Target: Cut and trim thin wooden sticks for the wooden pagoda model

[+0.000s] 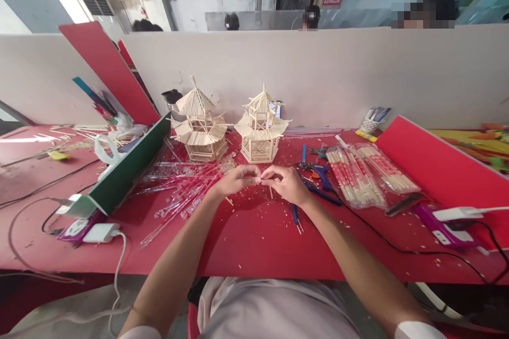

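Observation:
Over the red table, my left hand point(239, 179) and my right hand point(287, 184) meet at the fingertips. Both are closed in a pinch; whatever lies between the fingers is too small to make out. Just behind them stands a small wooden-stick pagoda model point(260, 151) with two roof tiers. Left of it is a second stick pagoda point(204, 149), slightly larger. Beside my right hand lie a blue glue gun point(324, 176) and a blue-handled tool point(324, 195). A thin stick end shows below my right fingers.
Torn clear and red wrappers point(186, 190) lie left, near a green divider point(131, 169). Packs of wooden chopsticks point(352, 175) lie right, by a red divider point(445, 180). Purple power strips point(445, 230) and cables flank the workspace. Wood scraps dot the table point(254, 254). People sit beyond the partition point(338, 74).

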A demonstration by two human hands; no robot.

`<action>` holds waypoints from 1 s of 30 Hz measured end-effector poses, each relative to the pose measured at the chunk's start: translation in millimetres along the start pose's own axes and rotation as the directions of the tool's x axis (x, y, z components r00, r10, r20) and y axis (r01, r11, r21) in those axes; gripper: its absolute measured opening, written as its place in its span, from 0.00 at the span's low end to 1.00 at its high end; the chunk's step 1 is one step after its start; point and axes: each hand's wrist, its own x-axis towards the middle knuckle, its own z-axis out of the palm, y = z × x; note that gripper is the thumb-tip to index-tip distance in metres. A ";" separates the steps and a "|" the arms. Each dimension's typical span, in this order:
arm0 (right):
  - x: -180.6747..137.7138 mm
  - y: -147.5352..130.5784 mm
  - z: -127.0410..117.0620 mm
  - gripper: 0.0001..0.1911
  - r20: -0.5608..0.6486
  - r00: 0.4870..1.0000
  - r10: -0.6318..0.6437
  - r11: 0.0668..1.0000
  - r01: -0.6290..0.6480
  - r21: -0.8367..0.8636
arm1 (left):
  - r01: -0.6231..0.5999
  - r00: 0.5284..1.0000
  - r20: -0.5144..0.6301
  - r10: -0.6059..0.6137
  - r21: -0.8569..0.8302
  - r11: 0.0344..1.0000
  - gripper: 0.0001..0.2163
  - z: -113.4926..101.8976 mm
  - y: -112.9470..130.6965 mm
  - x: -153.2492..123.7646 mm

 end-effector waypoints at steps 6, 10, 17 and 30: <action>-0.1 2.9 -1.0 0.07 0.020 1.000 0.001 0.999 -0.002 0.049 | -0.013 0.999 0.041 0.013 -0.008 1.000 0.11 1.7 4.3 -1.4; 3.5 5.9 -4.7 0.10 0.005 0.998 0.055 0.995 -0.055 0.084 | -0.012 0.994 -0.112 0.023 0.099 0.995 0.10 -4.7 0.7 0.3; 6.4 19.3 -7.7 0.13 0.015 0.981 0.194 0.965 -0.193 0.175 | 0.075 0.978 -0.199 0.064 0.619 0.782 0.09 -24.7 -16.5 -1.7; 5.9 13.8 -8.1 0.18 0.080 0.947 0.310 0.776 -0.301 0.554 | -0.028 1.000 0.016 0.024 0.732 0.681 0.07 -19.5 -40.0 4.6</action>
